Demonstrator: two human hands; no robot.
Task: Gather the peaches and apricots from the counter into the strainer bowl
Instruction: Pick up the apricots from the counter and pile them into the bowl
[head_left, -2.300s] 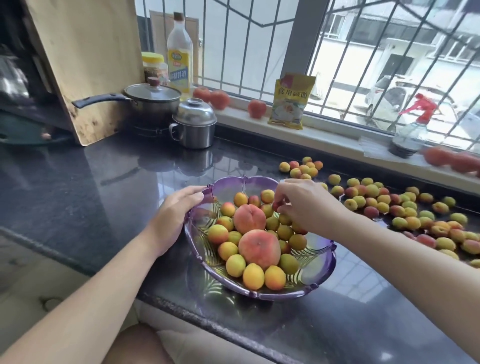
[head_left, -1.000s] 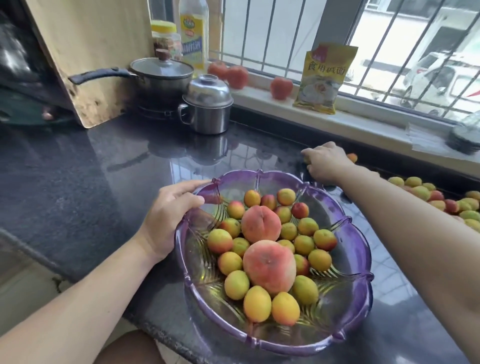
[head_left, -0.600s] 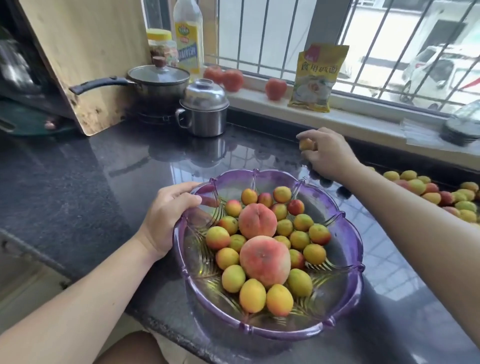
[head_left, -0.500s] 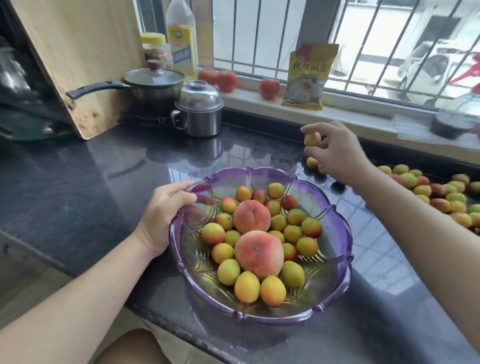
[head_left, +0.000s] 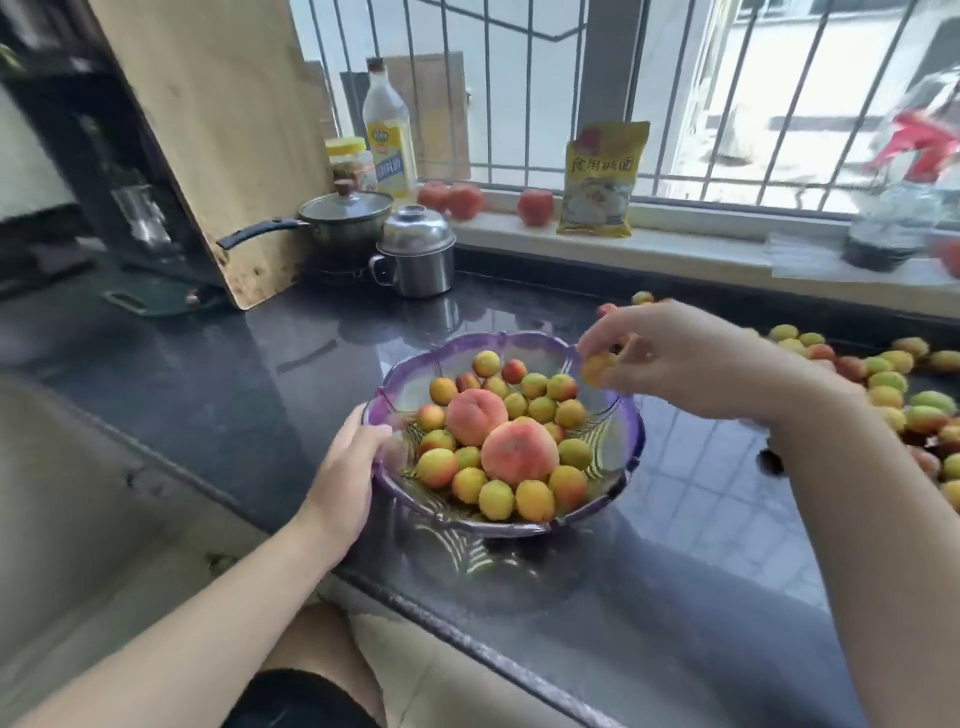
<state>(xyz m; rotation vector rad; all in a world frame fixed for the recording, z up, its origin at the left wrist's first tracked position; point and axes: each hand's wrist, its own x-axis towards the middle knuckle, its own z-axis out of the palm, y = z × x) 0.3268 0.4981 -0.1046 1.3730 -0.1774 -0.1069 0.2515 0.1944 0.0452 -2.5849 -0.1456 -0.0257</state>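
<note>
L hand (head_left: 349, 467) grips strainer bowl (head_left: 631, 434) rim at frame centre, steadying it; R hand (head_left: 670, 358) pinches apricot (head_left: 597, 367) above the far rim, ready to drop.

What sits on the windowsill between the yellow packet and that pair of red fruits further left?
In the head view, one red fruit stands on the windowsill between the yellow packet and the pair of red fruits, close beside the packet.

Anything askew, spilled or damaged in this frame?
The bowl sits upright, no fruit spilled. Only oddity: the wooden cutting board leans steeply beside the pot, its lower corner stained dark. Loose apricots remain on the counter.
</note>
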